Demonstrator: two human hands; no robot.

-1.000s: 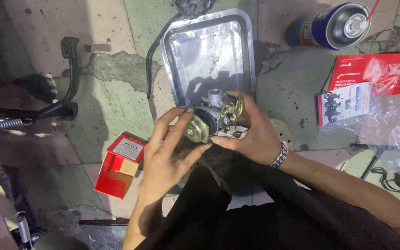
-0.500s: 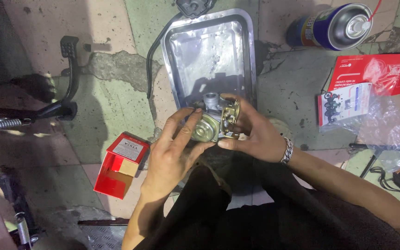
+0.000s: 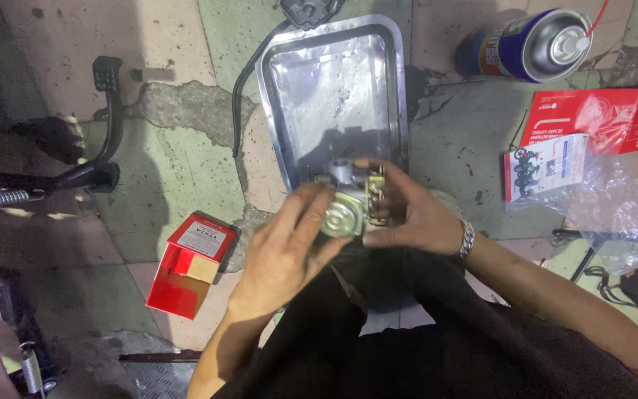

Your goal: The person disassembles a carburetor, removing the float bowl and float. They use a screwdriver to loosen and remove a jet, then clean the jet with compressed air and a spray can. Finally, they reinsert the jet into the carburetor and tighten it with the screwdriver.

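- The left hand [image 3: 286, 247] is gripping a small metal carburetor [image 3: 352, 203] near the centre of the frame, with its fingers closed on the round silver cover.
- The right hand [image 3: 415, 218] is holding the same part from the right side; the thumb and fingers are clamped around the brass-coloured section.
- The part is hovering over the near edge of a shiny metal tray [image 3: 334, 89], which is lying in the upper middle of the frame.
- A red cardboard box [image 3: 190, 262] is lying open at the lower left of the hands.
- A blue spray can [image 3: 529, 46] is lying at the upper right.
- A red packet [image 3: 592, 122] and a clear plastic bag [image 3: 622, 207] are lying at the right edge.
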